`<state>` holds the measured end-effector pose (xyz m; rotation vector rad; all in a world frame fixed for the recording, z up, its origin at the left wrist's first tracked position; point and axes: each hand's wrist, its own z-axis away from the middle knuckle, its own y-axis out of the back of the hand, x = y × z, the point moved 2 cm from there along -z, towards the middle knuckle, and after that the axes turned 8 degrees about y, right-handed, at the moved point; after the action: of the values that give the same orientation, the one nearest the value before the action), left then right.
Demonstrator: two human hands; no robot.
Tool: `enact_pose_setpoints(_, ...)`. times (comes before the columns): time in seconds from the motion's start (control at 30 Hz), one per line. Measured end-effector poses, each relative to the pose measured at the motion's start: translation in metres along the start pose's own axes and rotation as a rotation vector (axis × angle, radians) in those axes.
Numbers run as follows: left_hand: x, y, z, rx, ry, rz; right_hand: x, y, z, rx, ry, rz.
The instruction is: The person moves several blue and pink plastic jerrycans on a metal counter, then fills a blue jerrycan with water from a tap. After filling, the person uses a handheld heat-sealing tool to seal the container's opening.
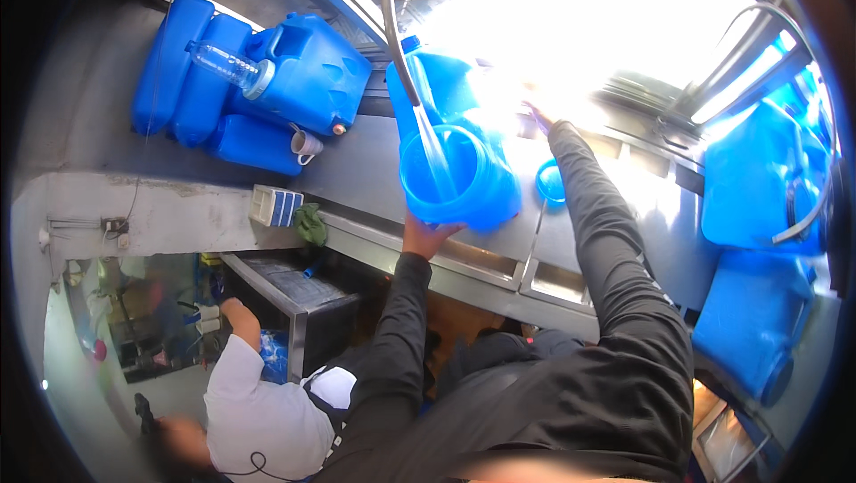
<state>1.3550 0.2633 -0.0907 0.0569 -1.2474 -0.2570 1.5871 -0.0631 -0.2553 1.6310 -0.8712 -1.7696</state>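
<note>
A round, wide-mouthed blue container (464, 180) is tilted so its opening faces me, above the metal counter. My left hand (428, 238) grips it low on its near side, thumb stretched along the base; the other fingers are partly hidden. A curved metal spout (401, 37) comes down from above, and a pale stream or tube runs from it into the container's mouth. My right arm reaches forward, and my right hand (542, 117) is by the window, its fingers washed out by glare. Close to that forearm a round blue lid (551, 183) lies on the counter.
A blue jug (437, 82) stands behind the container. More blue jerrycans (312, 64), a clear plastic bottle (227, 66) and a mug (306, 144) are at left. Large blue containers (749, 180) stand at right. A person in a white shirt (267, 403) is at lower left.
</note>
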Motion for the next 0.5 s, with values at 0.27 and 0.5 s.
enact_pose_setpoints(0.27, -0.035, -0.014, 0.021, 0.086, -0.223, 0.27, 0.092, 0.042, 0.346, -0.579, -0.077, -0.921)
enact_pose_setpoints(0.5, -0.25, -0.042, 0.118, -0.416, 0.356, -0.024, 0.13, 0.004, 0.747, -0.088, -0.701, -0.774)
